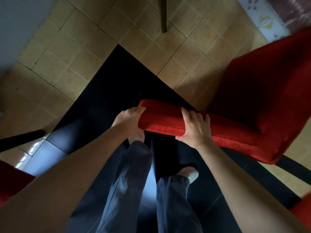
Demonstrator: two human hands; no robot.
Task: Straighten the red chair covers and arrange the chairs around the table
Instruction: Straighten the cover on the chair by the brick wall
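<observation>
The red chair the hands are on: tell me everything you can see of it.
The red chair wears a plush, velvety red cover over backrest and seat. The left hand grips the backrest's top at its end; the right hand grips further along, fingers curled over it. A dark leg shows below the seat, above tan floor tiles.

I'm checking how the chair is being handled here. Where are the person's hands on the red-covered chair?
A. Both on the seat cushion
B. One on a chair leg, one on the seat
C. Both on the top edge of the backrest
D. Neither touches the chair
C: the left hand and right hand both grip the top edge of the red-covered chair backrest, fingers curled over it.
</observation>
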